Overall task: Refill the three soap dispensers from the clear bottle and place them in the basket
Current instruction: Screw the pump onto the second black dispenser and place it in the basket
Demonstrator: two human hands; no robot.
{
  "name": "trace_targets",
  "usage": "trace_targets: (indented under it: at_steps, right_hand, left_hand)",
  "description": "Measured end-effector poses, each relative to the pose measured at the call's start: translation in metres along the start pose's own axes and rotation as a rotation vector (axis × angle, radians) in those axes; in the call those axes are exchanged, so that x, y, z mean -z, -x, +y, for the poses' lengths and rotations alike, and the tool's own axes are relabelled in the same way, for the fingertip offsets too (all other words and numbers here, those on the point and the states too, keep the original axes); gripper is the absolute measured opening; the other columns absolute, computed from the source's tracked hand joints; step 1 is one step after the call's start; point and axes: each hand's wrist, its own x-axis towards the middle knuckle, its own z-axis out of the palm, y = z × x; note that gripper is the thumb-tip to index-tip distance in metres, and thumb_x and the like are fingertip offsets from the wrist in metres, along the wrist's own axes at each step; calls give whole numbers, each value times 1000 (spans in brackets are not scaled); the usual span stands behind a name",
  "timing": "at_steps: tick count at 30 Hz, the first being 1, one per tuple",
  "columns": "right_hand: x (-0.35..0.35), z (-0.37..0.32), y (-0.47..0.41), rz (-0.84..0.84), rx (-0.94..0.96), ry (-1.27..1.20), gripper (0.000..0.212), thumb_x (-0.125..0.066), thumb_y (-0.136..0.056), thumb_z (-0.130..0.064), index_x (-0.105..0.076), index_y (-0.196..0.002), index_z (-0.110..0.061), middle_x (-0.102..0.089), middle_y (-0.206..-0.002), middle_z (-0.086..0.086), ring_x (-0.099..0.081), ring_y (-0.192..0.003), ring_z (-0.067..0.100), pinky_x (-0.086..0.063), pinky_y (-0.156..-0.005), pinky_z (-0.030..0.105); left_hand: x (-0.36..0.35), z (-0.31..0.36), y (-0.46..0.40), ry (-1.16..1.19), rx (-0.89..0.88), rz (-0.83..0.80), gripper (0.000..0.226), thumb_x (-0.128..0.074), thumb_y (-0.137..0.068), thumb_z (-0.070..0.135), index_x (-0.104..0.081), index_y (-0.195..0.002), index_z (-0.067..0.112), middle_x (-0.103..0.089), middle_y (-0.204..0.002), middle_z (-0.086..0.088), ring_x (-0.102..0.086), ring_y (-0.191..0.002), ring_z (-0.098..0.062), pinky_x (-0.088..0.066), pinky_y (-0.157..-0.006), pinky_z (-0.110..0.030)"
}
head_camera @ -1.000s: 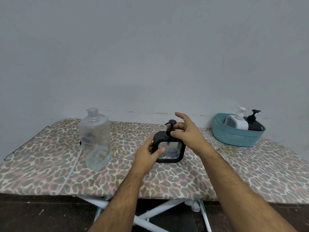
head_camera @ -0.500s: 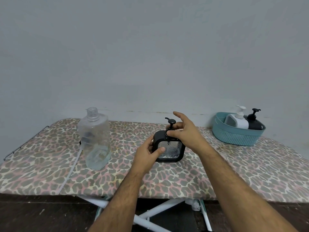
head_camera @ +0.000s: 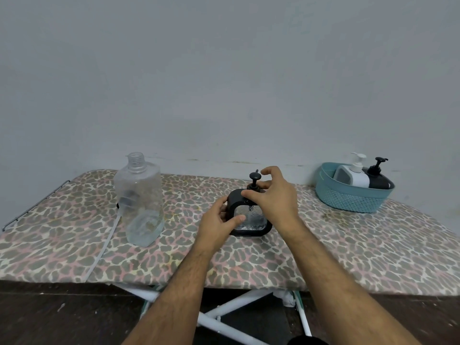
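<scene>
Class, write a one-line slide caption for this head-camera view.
Left hand holds the black soap dispenser while right hand grips its pump collar; two dispensers sit in the teal basket.

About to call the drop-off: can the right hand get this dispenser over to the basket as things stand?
Probably yes. The right hand is at the pump of the dispenser, which the left hand steadies, and the board between it and the basket looks bare. Two dispensers already fill much of the basket, so space may be tight.

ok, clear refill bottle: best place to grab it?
Grip the clear bottle around its upper body, just under the shoulders, coming from its right side. It stands upright and uncapped with liquid low inside, and its flat, tapered body looks easiest to wrap there.
</scene>
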Motion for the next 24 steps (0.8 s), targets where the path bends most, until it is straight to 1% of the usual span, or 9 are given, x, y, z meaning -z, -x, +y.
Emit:
trace_targets:
  at_steps: [2,6,8,11,13,15,18,20,24]
  right_hand:
    - [-2,0,-1,-28,-7,-24,73,-87,-71,-36,-46,-131,-32,-63,-94,-13,-64,-87,8,-47,-76,27]
    - [16,5,-15,-338,-24,-221,82,-79,-82,-16,-35,-149,-33,-69,-117,-3,-63,-83,12,-55,-88,35]
    - [24,8,-19,-432,-21,-290,77,-73,-86,-3,-36,-150,-25,-75,-110,-2,-68,-88,17,-57,-91,36]
    - [26,7,-20,-412,-35,-299,75,-77,-82,-2,-41,-146,-20,-78,-100,-1,-71,-93,28,-57,-92,42]
    - [20,2,-15,-314,-53,-238,73,-84,-77,-12,-46,-139,-23,-77,-98,-3,-73,-91,20,-58,-90,42]
    - [10,-5,-5,-138,-59,-105,70,-88,-72,-25,-48,-130,-27,-71,-95,-9,-70,-89,10,-56,-83,32]
    - [-1,-11,7,14,-20,-22,79,-88,-71,-33,-42,-136,-28,-64,-93,-10,-66,-94,13,-53,-83,32]
    - [1,-9,3,-49,-33,-43,90,-87,-74,-30,-33,-146,-29,-64,-98,-9,-64,-95,14,-51,-83,31]
    - [22,-1,-14,-376,-69,-317,96,-75,-85,-4,-18,-157,-30,-73,-113,-1,-70,-96,12,-57,-90,36]
  left_hand:
    - [1,0,0,4,-2,-3,66,-81,-80,26,-49,-136,32,-60,-113,16,-61,-105,-2,-55,-91,-32]
    - [1,1,1,4,-12,-9,58,-80,-81,24,-47,-126,42,-59,-109,22,-62,-103,-1,-55,-90,-31]
    - [1,0,1,3,-14,-13,57,-80,-81,24,-48,-124,42,-58,-108,23,-61,-103,-1,-55,-90,-31]
    - [0,0,1,9,-18,-16,59,-80,-81,24,-49,-129,38,-58,-108,21,-61,-104,-1,-54,-90,-30]
    - [0,1,1,3,-20,-9,57,-80,-81,24,-47,-126,40,-58,-107,21,-61,-103,-1,-54,-89,-29]
    - [1,0,1,1,-21,-6,57,-80,-81,25,-48,-125,40,-60,-108,19,-62,-102,-1,-54,-87,-27]
    - [1,1,1,1,-32,-11,57,-80,-81,24,-48,-126,38,-62,-110,14,-63,-101,-1,-54,-85,-24]
    - [1,1,1,4,-31,-17,56,-80,-81,24,-47,-124,40,-62,-110,15,-63,-101,-2,-55,-87,-27]
    - [1,-2,0,0,-26,-19,61,-80,-80,27,-50,-132,33,-63,-113,13,-64,-104,-5,-56,-91,-35]
